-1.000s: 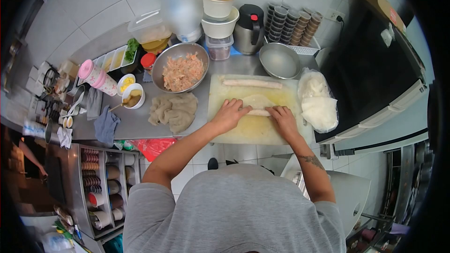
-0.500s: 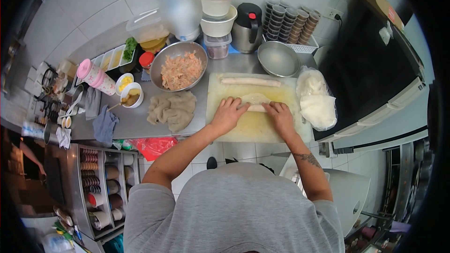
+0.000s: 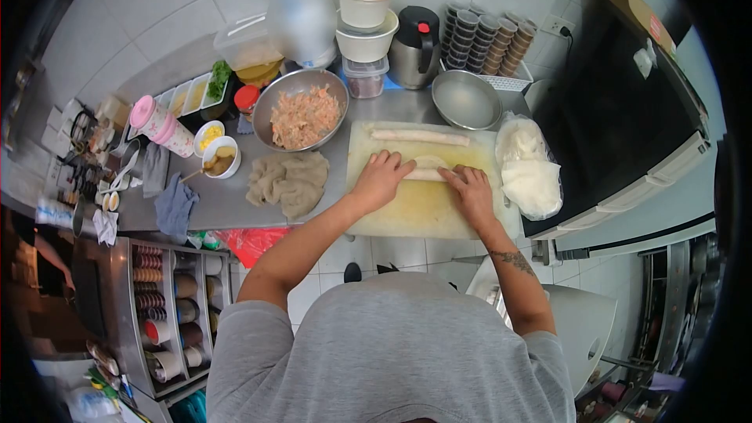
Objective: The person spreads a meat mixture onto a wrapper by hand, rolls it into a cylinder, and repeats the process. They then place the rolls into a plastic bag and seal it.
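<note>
We find the left hand [image 3: 381,176] and right hand [image 3: 472,190] open, palms down, fingers pressing a half-wrapped roll [image 3: 427,175] at the middle of the cutting board [image 3: 423,219], evidently to keep it tight. A finished roll [image 3: 419,136] lies along the board's far edge, out of the way.

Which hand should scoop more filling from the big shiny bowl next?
Probably the left hand: it presses the left end of the roll, on the side nearer the filling bowl. The right hand sits at the far end.
</note>
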{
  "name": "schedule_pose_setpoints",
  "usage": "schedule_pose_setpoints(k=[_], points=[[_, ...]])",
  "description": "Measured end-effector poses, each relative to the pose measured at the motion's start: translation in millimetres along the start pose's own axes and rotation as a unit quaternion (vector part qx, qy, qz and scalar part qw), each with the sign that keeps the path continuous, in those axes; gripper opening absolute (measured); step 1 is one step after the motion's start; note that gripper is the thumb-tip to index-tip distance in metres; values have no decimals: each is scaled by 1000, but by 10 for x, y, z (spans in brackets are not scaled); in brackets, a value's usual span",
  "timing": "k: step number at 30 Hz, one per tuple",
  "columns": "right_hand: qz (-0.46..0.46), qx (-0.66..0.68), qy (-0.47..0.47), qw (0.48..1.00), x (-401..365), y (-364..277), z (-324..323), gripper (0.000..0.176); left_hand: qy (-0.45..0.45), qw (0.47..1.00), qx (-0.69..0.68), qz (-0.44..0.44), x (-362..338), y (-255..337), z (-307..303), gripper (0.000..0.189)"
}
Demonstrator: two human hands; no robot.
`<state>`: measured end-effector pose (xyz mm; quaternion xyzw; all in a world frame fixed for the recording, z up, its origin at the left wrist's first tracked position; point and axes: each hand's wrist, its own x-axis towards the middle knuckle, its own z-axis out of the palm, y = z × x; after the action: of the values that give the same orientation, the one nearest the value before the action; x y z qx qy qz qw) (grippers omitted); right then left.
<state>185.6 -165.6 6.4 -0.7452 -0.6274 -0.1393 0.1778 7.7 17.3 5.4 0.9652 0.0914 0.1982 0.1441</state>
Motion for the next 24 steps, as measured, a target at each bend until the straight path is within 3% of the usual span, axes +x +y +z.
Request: schedule_pose_setpoints(k=[3,6,9,11,15,18,24], points=[[40,58,-65,995,52,52,-20,52,10,997,65,30,-63,41,-15,47],[14,40,-52,998,114,68,12,52,19,998,46,30,-50,-27,39,46],[-11,38,29,999,140,-54,13,50,-14,1000,9,9,38,-103,36,47],[-21,32,34,999,142,-62,89,47,-39,999,-21,-12,86,-145,33,47],[-14,44,28,999,199,-42,108,43,12,1000,16,11,104,-139,42,45],[9,83,-27,996,271,53,172,40,10,998,54,35,66,-105,18,45],[8,85,14,996,392,-92,253,38,15,998,47,43,137,-212,60,41]])
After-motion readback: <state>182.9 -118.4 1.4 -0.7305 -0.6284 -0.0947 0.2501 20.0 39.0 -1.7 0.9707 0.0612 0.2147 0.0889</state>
